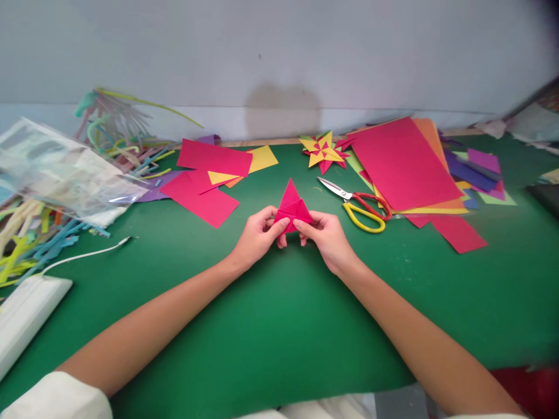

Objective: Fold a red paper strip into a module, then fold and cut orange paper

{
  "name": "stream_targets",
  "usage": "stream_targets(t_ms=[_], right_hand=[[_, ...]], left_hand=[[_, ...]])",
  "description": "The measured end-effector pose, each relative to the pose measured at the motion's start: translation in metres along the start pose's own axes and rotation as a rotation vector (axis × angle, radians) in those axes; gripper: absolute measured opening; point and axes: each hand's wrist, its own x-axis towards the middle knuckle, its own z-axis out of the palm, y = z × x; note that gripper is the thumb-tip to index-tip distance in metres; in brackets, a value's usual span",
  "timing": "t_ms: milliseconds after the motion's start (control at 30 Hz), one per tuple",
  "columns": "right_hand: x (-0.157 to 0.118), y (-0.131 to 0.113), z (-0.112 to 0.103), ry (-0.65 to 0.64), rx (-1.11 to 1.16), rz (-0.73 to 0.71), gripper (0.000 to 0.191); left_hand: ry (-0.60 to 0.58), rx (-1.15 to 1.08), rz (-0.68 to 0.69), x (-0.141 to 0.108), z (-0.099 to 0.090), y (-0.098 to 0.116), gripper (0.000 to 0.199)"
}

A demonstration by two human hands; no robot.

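A folded red paper piece (pixel 292 205), pointed at the top, is held upright over the green table (pixel 279 326). My left hand (pixel 261 234) pinches its lower left part, thumb in front and fingers behind. On the lower right, my right hand (pixel 325 235) grips it the same way, and the two thumbs nearly meet at its bottom. Behind the hands and to the right lie scissors (pixel 356 203) with one red and one yellow handle, blades pointing up and left. A yellow and red paper star (pixel 324 151) rests near the wall.
Red sheets (pixel 406 166) are stacked at the back right, beside purple scraps (pixel 474 169). Red rectangles (pixel 213 157) lie back left. Farther left are a clear plastic bag (pixel 56 169), fuzzy coloured stems (pixel 26 244) and a white power bank (pixel 32 314) with a cable.
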Motion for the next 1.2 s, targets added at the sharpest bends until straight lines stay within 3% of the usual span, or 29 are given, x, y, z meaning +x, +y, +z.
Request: stream_targets(t_ms=[433, 767, 1000, 1200], right_hand=[[-0.0012, -0.001, 0.0014, -0.007, 0.022, -0.001, 0.033], [-0.0035, 0.0009, 0.0022, 0.015, 0.09, 0.007, 0.025], [-0.0047, -0.0057, 0.0001, -0.003, -0.07, -0.097, 0.021], [-0.0048, -0.0028, 0.0017, -0.03, -0.093, -0.063, 0.025]], left_hand=[[-0.053, 0.012, -0.02, -0.0017, 0.0014, 0.0004, 0.03], [-0.097, 0.072, -0.006, -0.0048, 0.0025, 0.0009, 0.029], [0.086, 0.207, 0.127, -0.0063, 0.0029, 0.0031, 0.031], [0.117, 0.183, 0.116, -0.0075, 0.0021, -0.0007, 0.03]])
